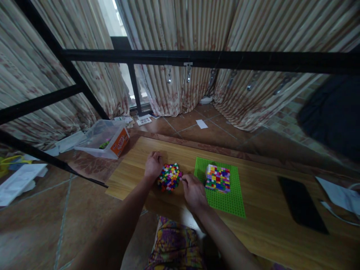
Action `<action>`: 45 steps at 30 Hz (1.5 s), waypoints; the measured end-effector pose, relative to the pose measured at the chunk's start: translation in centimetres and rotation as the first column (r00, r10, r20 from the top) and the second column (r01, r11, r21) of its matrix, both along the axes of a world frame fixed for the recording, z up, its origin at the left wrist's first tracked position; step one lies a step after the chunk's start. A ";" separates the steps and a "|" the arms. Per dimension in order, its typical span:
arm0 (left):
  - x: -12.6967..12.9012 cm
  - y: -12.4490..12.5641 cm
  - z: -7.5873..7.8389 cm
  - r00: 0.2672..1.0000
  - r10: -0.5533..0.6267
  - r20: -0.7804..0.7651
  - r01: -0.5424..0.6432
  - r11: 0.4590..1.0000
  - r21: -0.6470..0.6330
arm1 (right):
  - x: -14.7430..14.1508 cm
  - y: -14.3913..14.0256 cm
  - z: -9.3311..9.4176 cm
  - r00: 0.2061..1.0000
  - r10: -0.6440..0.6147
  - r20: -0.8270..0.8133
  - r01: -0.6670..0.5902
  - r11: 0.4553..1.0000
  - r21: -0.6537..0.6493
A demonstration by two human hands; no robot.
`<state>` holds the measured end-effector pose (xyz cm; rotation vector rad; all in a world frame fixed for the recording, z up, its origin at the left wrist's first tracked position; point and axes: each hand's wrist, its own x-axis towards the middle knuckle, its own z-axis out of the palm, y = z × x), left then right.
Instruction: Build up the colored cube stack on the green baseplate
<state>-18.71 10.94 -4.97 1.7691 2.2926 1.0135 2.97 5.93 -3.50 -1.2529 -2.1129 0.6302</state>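
Your left hand (154, 165) rested with fingers curled at the left edge of a loose heap of small multicoloured toy bricks (170, 177) on a wooden table (264, 213); whether it held any could not be told. Your right hand (195, 193) had thumb and forefinger nearly together at the heap's right edge, too small a gap to show whether a brick sat between them. The heap lay between both sets of fingertips. Each brick was probably light, stiff, smooth plastic, hard to break but apt to slip, best pinched by two opposite sides. Just right of your right fingers was one green studded baseplate (230, 204), carrying one patchwork brick block (218, 179). Farther right lay one flat black slab (302, 204); beyond your left fingers, leftward, stood one clear plastic bin (94, 144). You had one heap, its bricks too many and small to count.
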 end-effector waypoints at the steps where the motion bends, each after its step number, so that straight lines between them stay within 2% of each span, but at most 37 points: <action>1: 0.0 0.0 0.0 1.000 0.000 0.001 0.000 1.000 0.001 | 0.1 -0.4 0.3 0.999 0.001 -0.052 -0.002 1.000 -0.012; 6: -0.1 0.1 -0.1 1.000 0.008 0.003 -0.008 1.000 0.003 | 2.4 -1.9 2.7 0.966 -0.045 -0.256 0.042 0.999 -0.016; 10: -0.1 0.2 -0.2 1.000 0.002 -0.005 -0.002 1.000 0.014 | 6.3 -1.5 4.1 0.936 -0.166 -0.310 0.172 0.985 -0.008; 13: -0.1 0.2 -0.3 1.000 0.008 -0.005 -0.008 1.000 0.012 | 9.5 -0.2 4.3 0.912 -0.278 -0.301 0.289 0.957 -0.011; 17: -0.1 0.2 -0.2 1.000 0.013 -0.008 -0.013 1.000 0.016 | 11.9 1.6 3.9 0.901 -0.396 -0.177 0.399 0.917 -0.020; 20: -0.1 0.2 -0.1 1.000 0.008 -0.014 -0.007 1.000 0.010 | 12.2 2.5 3.6 0.901 -0.421 -0.101 0.421 0.907 -0.027; 27: -0.1 0.2 0.0 1.000 0.013 -0.017 -0.013 1.000 0.002 | 11.3 3.3 3.3 0.865 -0.490 -0.110 0.484 0.872 -0.077; 35: 0.0 0.2 0.0 1.000 0.014 -0.026 -0.014 1.000 -0.017 | 11.3 3.2 3.4 0.871 -0.488 -0.063 0.487 0.873 -0.025; 40: 0.0 0.2 0.1 1.000 0.013 -0.026 -0.013 1.000 -0.006 | 12.2 2.7 3.3 0.848 -0.522 -0.089 0.517 0.853 -0.073; 45: 0.0 0.1 0.1 0.999 0.009 -0.035 -0.009 1.000 -0.003 | 12.6 3.0 2.7 0.806 -0.573 -0.151 0.579 0.815 -0.002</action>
